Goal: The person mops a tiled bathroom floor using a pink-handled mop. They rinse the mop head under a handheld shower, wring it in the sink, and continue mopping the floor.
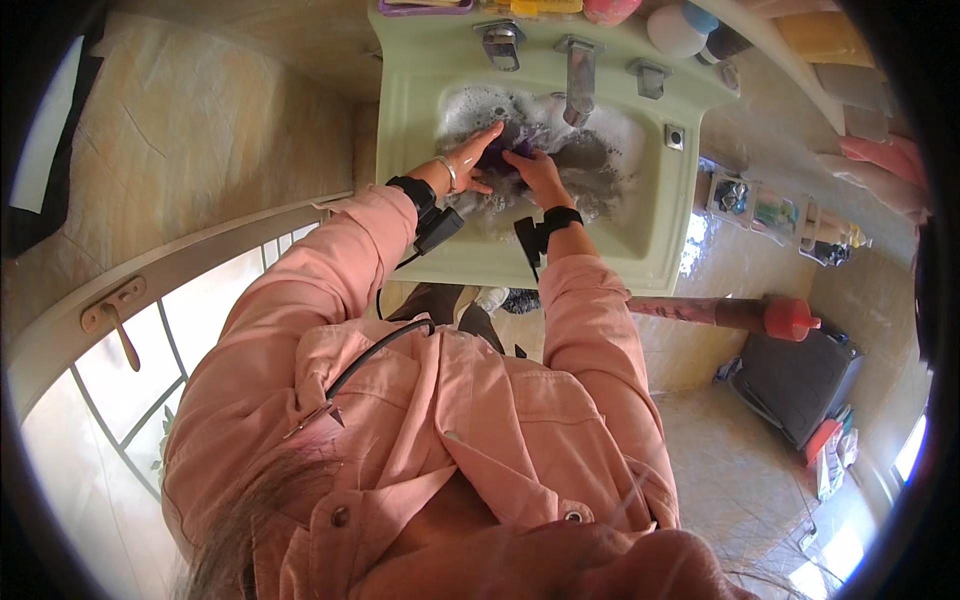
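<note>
A pale green washbasin [405, 135] holds grey, sudsy water [607, 180] with white foam. In it, a wet dark purple cloth [493, 156] lies between my two hands, partly under the water. My left hand [466, 159], wearing a silver bracelet, has its fingers spread at the cloth's left side. On the other side, my right hand [538, 174] pinches the cloth, thumb on top, with its fingers partly hidden. Above the water is the chrome spout [580, 82], between a left tap handle [501, 45] and a right one [649, 77].
Soap items and bottles [675, 30] line the basin's back ledge. Wire baskets [772, 214] hang on the right wall. A red-tipped pole-like object [787, 319] juts out near a dark grey bin-like box [799, 382]. At left is a window frame with a handle [116, 315]. Black wrist devices carry cables.
</note>
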### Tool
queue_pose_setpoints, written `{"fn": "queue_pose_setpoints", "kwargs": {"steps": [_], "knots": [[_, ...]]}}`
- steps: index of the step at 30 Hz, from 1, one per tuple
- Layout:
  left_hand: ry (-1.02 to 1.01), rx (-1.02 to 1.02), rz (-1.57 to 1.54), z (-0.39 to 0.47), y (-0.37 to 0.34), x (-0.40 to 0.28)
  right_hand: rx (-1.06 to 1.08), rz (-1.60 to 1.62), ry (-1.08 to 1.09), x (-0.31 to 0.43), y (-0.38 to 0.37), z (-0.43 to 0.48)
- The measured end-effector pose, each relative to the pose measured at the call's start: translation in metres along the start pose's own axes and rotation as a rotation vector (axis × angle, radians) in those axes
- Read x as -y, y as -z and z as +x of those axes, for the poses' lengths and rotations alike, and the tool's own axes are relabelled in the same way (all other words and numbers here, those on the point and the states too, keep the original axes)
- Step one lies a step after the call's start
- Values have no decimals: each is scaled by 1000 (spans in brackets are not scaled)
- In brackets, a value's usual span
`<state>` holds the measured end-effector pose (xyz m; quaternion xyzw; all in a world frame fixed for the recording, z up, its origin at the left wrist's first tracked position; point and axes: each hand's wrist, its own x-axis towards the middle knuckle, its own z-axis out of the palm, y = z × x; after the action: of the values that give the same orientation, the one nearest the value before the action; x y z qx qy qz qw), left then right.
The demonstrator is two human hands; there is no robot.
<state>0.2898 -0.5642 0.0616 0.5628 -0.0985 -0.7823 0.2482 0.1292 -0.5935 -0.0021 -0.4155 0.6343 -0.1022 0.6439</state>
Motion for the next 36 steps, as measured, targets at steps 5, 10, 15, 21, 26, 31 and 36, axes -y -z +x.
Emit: {"fn": "queue_pose_setpoints", "kwargs": {"steps": [5,10,15,21,26,31,36], "knots": [[71,229,-334,13,15,-3,181,405,216,52,-20,-51],[-181,311,-280,34,19,-2,145,277,380,86,-34,-104],[-63,203,-385,23,6,12,-477,-483,797,74,-46,-86],[-186,155,-92,-10,-2,-2,-646,-889,245,28,21,-52],[-8,-36,89,-18,8,-11,-905,-798,-59,13,63,-44],[-6,-173,6,2,8,2,-381,-570,-99,10,-2,-22],[57,124,-63,16,12,-6,-43,177,139,34,-19,-30]]}}
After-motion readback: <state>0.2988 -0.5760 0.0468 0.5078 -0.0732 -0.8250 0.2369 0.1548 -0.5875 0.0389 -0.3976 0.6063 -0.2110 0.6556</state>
